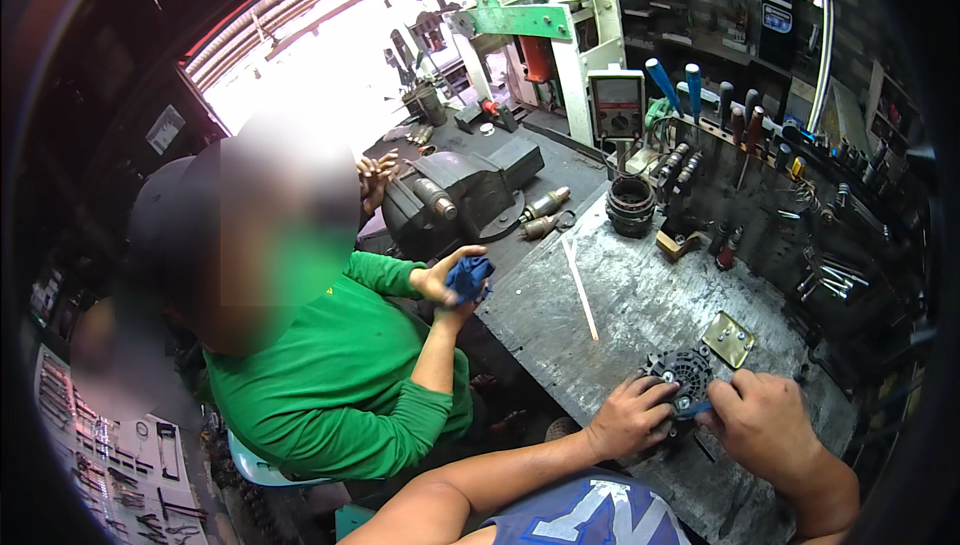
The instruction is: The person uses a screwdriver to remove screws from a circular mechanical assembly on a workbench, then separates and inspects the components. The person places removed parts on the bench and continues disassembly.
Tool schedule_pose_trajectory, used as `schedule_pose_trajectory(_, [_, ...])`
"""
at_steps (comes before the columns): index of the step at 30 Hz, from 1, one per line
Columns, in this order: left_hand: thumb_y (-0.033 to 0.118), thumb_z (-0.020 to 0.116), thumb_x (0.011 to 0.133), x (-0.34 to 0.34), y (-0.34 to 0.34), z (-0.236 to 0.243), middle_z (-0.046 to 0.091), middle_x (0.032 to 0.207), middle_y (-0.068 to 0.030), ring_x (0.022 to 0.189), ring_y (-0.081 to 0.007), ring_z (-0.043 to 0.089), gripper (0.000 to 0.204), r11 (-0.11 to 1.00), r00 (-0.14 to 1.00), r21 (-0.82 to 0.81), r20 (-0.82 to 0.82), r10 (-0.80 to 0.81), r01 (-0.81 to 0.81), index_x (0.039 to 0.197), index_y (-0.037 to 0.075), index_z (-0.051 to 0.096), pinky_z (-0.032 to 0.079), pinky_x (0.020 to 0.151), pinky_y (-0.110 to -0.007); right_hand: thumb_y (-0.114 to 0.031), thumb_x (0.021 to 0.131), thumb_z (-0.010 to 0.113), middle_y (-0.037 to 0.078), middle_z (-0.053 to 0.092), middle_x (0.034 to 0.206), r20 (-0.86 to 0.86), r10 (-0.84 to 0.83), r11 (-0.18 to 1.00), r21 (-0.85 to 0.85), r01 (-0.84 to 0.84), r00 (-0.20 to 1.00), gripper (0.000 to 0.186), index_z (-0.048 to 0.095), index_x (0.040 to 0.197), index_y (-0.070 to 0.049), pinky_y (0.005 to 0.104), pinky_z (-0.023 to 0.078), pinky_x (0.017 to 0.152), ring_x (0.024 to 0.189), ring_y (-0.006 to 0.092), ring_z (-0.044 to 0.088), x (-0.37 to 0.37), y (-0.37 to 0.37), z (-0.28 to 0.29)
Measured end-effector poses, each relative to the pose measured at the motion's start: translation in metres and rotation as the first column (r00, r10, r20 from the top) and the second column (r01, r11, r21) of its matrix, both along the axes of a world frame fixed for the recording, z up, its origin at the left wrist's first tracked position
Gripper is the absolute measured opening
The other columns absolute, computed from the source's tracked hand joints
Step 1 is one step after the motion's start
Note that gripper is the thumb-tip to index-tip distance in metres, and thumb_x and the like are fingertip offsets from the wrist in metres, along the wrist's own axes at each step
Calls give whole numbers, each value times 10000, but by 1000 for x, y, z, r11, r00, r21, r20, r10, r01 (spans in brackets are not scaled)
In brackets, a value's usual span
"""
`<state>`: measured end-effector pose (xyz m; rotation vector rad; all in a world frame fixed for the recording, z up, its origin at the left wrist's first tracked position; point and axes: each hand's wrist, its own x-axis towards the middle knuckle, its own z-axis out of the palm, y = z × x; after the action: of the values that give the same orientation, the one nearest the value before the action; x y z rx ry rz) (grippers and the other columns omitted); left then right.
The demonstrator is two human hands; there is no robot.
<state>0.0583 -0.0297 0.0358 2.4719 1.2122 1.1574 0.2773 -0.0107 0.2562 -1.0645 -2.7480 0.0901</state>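
Round slotted part [690, 370]: on the bench [540, 330], between both hands' fingers.
Left hand [632, 417]: fingers grasping its left edge.
Right hand [765, 425]: fingers pinching one blue piece [694, 410] against it.
Bench surface: scuffed grey; one yellowish tray [729, 339], one pale strip [580, 295].
Workshop: one vise [470, 185], one green-sleeved co-worker [330, 385].

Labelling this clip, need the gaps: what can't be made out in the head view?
Head view:
1. Full shape of the blue item: partly hidden by the right hand.
2. Lower left of the round metal part: covered by the left hand.
3. Scene beyond the doorway: washed out by glare.
4. Reading on the meter: too small.
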Motion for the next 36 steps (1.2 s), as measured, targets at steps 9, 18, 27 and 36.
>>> schedule_pose_trajectory(9, [211,853,858,7,-5,3,693,1474,-132,1316,-406,655,212,988,993,-144,94,67,-53,1011,77,791,569,1085,-517,-273,874,911,94,658,851,72,39,998,-43,-35,997,287,690,956,-108,496,578,676,749,344,722,1,-3,10])
schedule_pose_trajectory(18, [200,858,811,4,-2,8,664,1494,-148,1312,-418,656,291,994,999,-109,24,25,-22,1051,65,763,573,1078,-524,-319,896,905,101,705,907,-23,77,991,-109,-79,997,341,704,1064,-100,454,617,704,791,335,765,-5,2,18])
schedule_pose_trajectory(27, [208,873,785,3,0,8,669,1481,-147,1273,-411,679,310,996,1000,-84,-3,21,-21,1037,63,765,595,1034,-522,-304,893,891,116,696,945,-53,153,980,-122,-158,987,408,698,1163,-65,451,621,714,800,331,758,7,4,19])
schedule_pose_trajectory(36, [222,880,770,4,1,10,672,1480,-157,1270,-398,685,324,995,999,-96,-54,7,-12,1026,58,769,587,1053,-512,-198,872,855,151,688,990,-99,166,980,-91,-175,981,329,696,1117,-45,486,621,731,804,351,751,9,2,21])
